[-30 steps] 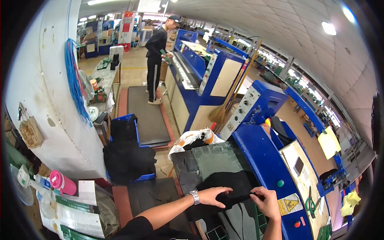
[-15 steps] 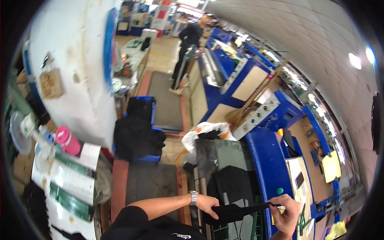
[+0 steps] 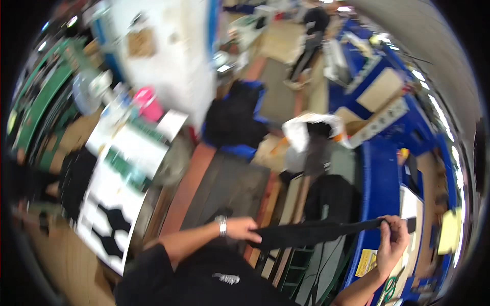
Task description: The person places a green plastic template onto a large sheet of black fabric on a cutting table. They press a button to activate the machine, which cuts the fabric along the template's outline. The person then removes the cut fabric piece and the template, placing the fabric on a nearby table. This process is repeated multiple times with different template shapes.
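Observation:
A long black fabric strip (image 3: 316,233) is stretched nearly straight between my two hands. My left hand (image 3: 242,229), with a metal watch on its wrist, pinches the wide end in front of my body. At the narrower end, my right hand (image 3: 392,240) grips the fabric between thumb and fingers, with a short tail sticking out past them. The strip passes over a narrow bench where more black fabric (image 3: 333,196) lies. Below my right hand are green-handled scissors (image 3: 390,288), partly cut off by my forearm.
A blue crate (image 3: 240,149) heaped with black fabric stands ahead, beside a white plastic bag (image 3: 295,130). On the left, a white table (image 3: 133,201) carries black cut pieces and a pink tumbler (image 3: 148,104). Blue machine housing (image 3: 380,176) runs along the right. A person (image 3: 310,38) stands far ahead.
The view has swung left, bringing more of the white table into sight. My hands are farther apart, and the strip between them is drawn out longer.

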The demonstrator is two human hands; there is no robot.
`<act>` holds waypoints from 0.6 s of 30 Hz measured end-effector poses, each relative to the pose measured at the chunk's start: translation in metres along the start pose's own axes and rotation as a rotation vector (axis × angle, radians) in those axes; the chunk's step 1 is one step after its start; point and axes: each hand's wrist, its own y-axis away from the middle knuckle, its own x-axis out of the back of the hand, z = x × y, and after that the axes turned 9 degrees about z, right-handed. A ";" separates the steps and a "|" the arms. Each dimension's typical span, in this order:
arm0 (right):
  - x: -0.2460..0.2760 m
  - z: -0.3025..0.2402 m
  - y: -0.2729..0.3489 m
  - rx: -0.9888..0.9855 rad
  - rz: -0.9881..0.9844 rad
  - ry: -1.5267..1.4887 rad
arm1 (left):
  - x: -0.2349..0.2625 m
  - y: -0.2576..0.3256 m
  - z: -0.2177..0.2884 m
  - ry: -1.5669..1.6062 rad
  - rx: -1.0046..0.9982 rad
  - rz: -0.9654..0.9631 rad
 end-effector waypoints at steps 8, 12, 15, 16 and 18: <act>-0.128 0.049 -0.018 0.014 -0.330 -0.315 | -0.018 0.153 -0.052 0.194 0.097 0.414; -0.261 0.003 -0.043 0.150 -0.584 -0.398 | -0.036 0.228 -0.092 0.335 0.114 0.785; -0.379 -0.076 -0.020 0.239 -0.807 -0.471 | -0.060 0.290 -0.141 0.523 0.237 1.042; -0.413 -0.101 -0.004 0.231 -0.835 -0.475 | -0.059 0.310 -0.130 0.766 0.273 1.097; -0.486 -0.167 0.036 0.277 -0.965 -0.456 | -0.076 0.347 -0.152 0.880 0.303 1.281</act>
